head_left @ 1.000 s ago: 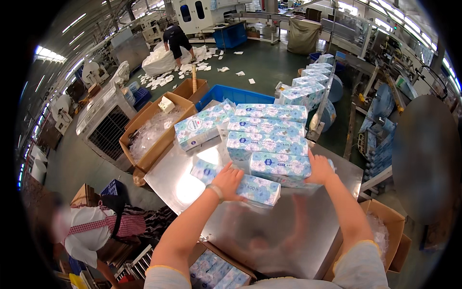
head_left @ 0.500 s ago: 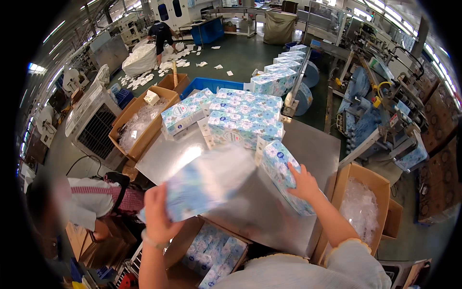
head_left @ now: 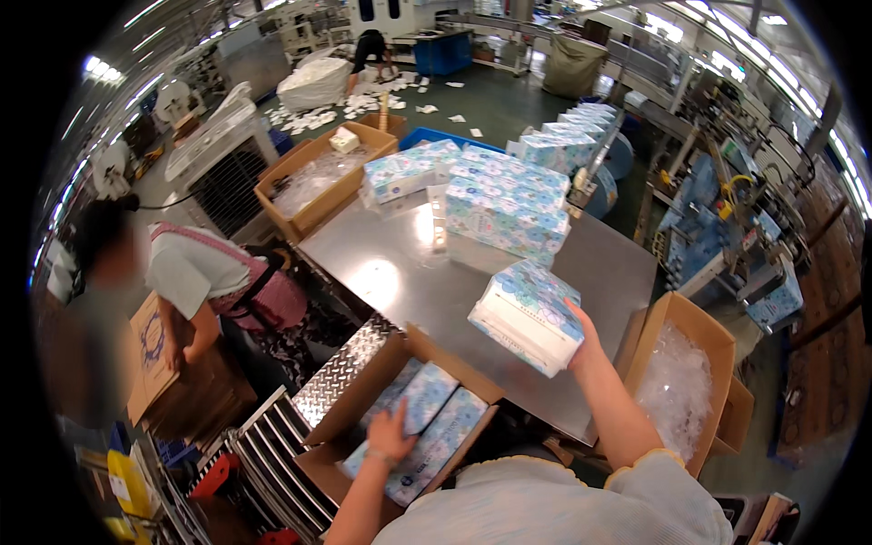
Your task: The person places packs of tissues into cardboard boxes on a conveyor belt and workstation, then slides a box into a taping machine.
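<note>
In my right hand (head_left: 585, 338) is a soft, blue floral tissue pack (head_left: 529, 316), raised above the metal table with its white end tilted toward me. The fingers wrap its right side. My left hand (head_left: 391, 434) reaches into an open cardboard carton (head_left: 363, 400) below the table's near edge. Its fingers are apart and lie against the blue floral tissue packs (head_left: 443, 438) in there; the palm's underside is hidden. On the metal table (head_left: 350, 245), a block of stacked tissue packs (head_left: 504, 213) stands beyond my right hand, with another pack (head_left: 409, 171) to its left.
Boxes of clear plastic film stand at left (head_left: 300, 218) and right (head_left: 668, 436). A roller conveyor (head_left: 272, 445) runs at lower left, where a co-worker (head_left: 218, 282) handles a folded carton (head_left: 150, 354). More packs (head_left: 554, 150) line a conveyor beside machinery.
My left hand has gone from above the table's near edge down into the carton; the pack it carried is no longer above the table. My right hand has lifted its pack and turned the end toward me.
</note>
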### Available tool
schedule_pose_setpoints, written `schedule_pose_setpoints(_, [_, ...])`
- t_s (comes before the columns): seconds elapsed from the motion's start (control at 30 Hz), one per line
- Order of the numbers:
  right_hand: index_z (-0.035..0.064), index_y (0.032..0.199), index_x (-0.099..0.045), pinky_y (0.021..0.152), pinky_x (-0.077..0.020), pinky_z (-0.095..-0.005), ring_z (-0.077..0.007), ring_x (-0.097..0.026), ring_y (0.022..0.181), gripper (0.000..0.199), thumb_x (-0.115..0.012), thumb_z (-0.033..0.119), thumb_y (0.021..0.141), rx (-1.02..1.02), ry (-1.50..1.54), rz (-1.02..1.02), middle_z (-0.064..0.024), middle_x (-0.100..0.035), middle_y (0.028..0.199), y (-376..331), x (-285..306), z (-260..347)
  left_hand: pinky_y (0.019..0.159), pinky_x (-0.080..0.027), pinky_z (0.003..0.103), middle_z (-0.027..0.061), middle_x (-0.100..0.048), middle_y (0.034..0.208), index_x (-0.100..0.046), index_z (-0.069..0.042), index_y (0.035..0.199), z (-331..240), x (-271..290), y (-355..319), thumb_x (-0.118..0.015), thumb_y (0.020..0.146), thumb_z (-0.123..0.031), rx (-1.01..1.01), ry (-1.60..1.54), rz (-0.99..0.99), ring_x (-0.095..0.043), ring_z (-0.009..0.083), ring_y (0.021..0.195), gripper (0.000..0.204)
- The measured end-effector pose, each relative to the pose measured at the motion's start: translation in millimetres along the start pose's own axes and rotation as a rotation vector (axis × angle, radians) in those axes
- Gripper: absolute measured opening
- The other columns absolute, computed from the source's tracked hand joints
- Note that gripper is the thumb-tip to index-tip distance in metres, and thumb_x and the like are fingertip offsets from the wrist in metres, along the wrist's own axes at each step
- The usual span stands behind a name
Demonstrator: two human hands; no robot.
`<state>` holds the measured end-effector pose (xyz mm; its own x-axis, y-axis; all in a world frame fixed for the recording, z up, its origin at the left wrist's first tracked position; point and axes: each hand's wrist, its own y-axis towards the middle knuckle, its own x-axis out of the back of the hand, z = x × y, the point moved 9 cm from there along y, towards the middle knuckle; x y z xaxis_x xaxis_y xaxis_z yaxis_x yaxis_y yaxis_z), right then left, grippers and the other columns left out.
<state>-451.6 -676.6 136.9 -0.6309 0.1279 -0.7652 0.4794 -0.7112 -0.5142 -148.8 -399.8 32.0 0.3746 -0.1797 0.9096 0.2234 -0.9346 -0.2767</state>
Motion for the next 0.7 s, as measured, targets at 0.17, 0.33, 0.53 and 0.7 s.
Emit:
schedule_pose_setpoints(0.17, [0.0037, 0.143, -0.051, 0.105, -0.048, -0.0472, -0.035, -0.055, 0.127, 0.06, -0.073, 0.028, 0.093, 0.427, -0.509, 0.19, -0.0152, -0.049, 0.146, -68, -107, -74, 0.114, -0.028, 0.062, 0.0241, -0.057, 0.131, -0.022, -0.015, 0.162, 32, -61, 5, -0.073, 0.078, -0.051, 0.069, 0.094, -0.08, -0.049, 0.0401, 0.129, 0.105])
schedule_pose_setpoints(0.33, [0.0243, 0.156, -0.04, 0.112, -0.0377, -0.0478, -0.0389, -0.051, 0.128, 0.092, -0.082, 0.014, 0.074, 1.054, -1.822, 1.182, -0.0213, -0.05, 0.136, -82, -186, -204, 0.115, -0.029, 0.059, 0.0236, -0.055, 0.138, -0.041, -0.005, 0.15, 31, -41, -44, -0.063, 0.087, -0.062, 0.403, 0.006, 0.387, -0.049, 0.0381, 0.132, 0.087])
schedule_pose_setpoints(0.53, [0.0293, 0.158, -0.037, 0.121, -0.0196, -0.0599, -0.0342, -0.03, 0.15, 0.079, -0.072, 0.038, 0.088, 1.002, -2.466, 1.333, -0.0156, -0.039, 0.157, 28, -121, -322, 0.11, -0.042, 0.05, 0.0224, -0.049, 0.146, -0.048, -0.002, 0.144, 0, 9, -67, -0.071, 0.087, -0.036, 0.182, -0.12, -0.087, -0.049, 0.0416, 0.132, 0.07])
schedule_pose_setpoints(0.7, [0.0268, 0.159, -0.034, 0.123, -0.0076, -0.0638, -0.0314, -0.016, 0.156, 0.078, -0.058, 0.06, 0.093, 0.832, -2.383, 1.164, -0.0114, -0.028, 0.166, 55, -98, -325, 0.118, -0.025, 0.059, 0.0232, -0.026, 0.164, -0.033, -0.011, 0.158, 35, 46, -65, -0.059, 0.094, -0.053, 0.469, 0.025, -0.406, -0.024, 0.0398, 0.152, 0.081])
